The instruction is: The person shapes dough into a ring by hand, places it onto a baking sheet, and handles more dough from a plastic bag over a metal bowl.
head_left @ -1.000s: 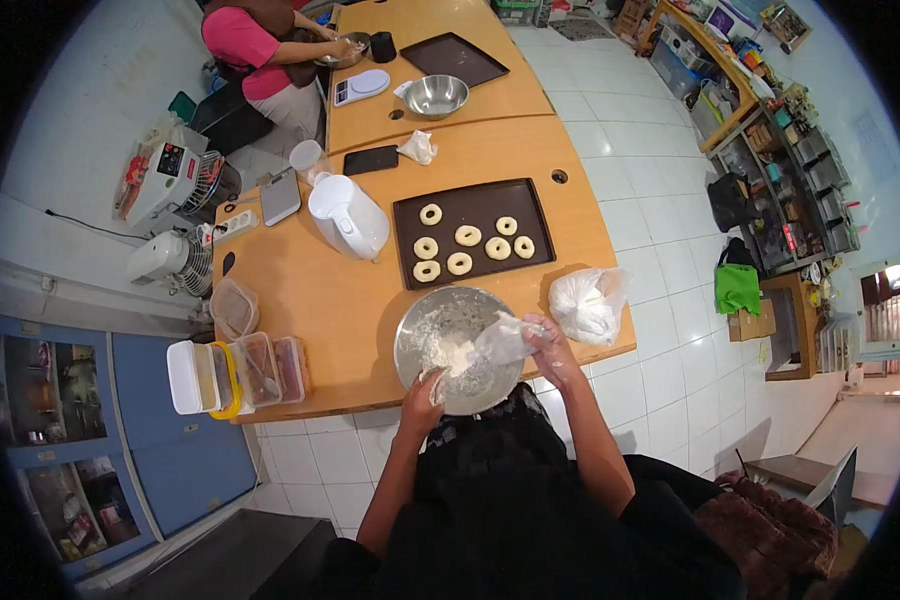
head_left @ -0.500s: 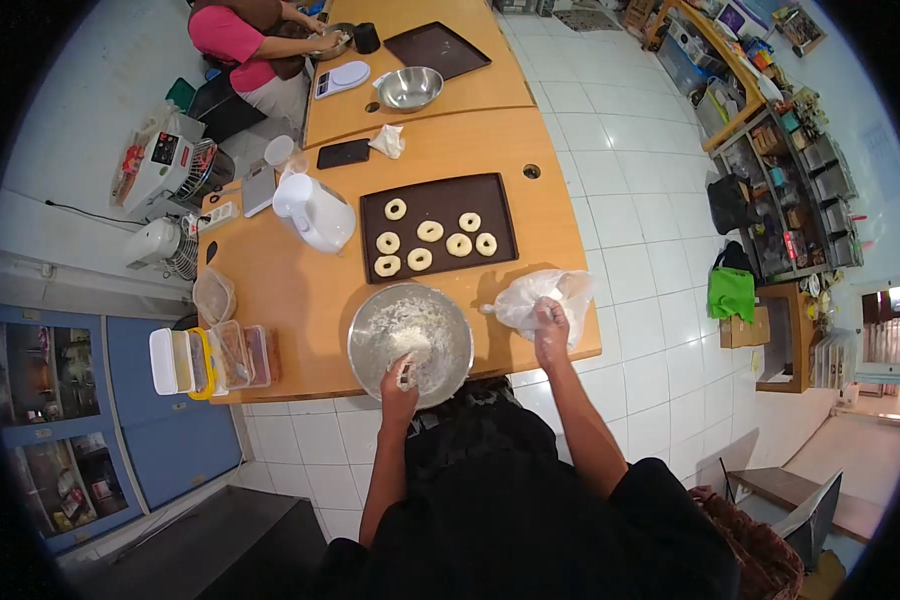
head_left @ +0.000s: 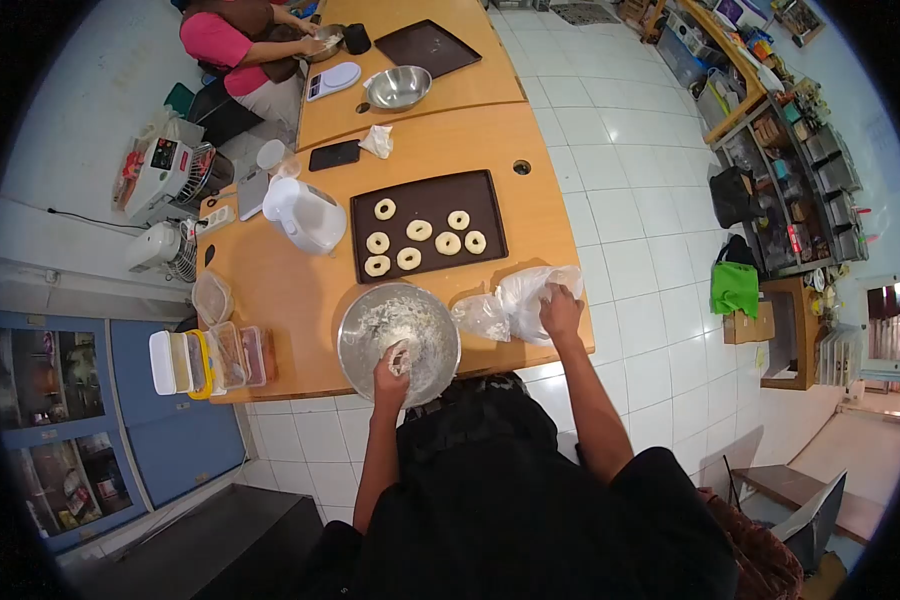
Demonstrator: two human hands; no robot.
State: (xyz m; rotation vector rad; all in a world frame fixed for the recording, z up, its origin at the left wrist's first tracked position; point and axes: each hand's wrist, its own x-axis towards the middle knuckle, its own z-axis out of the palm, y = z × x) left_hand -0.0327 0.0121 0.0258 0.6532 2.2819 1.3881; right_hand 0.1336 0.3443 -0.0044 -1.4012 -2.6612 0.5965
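A steel bowl point(head_left: 425, 370) with white flour and floury dough inside stands at the table's front edge. My left hand point(head_left: 392, 375) is in it, fingers curled and coated with dough; what they hold is too small to tell. My right hand point(head_left: 561, 311) touches the larger plastic bag of white powder point(head_left: 525, 300), its fingers bent at the bag's right part. Between that bag and the bowl lies a small clear bag point(head_left: 481, 316) with some powder. Behind the bowl, a dark tray point(head_left: 470, 195) bears several ring-shaped dough pieces point(head_left: 419, 230).
A white jug point(head_left: 306, 215) stands left of the tray, near a phone point(head_left: 334, 155). Plastic containers point(head_left: 210, 362) line the left front edge. Farther back are a steel bowl point(head_left: 398, 88), a white scale point(head_left: 333, 81) and another person point(head_left: 245, 45) working at a bowl.
My right hand has moved right from the bowl to the larger bag and let go of the small clear bag, which now lies on the table. The view has shifted slightly.
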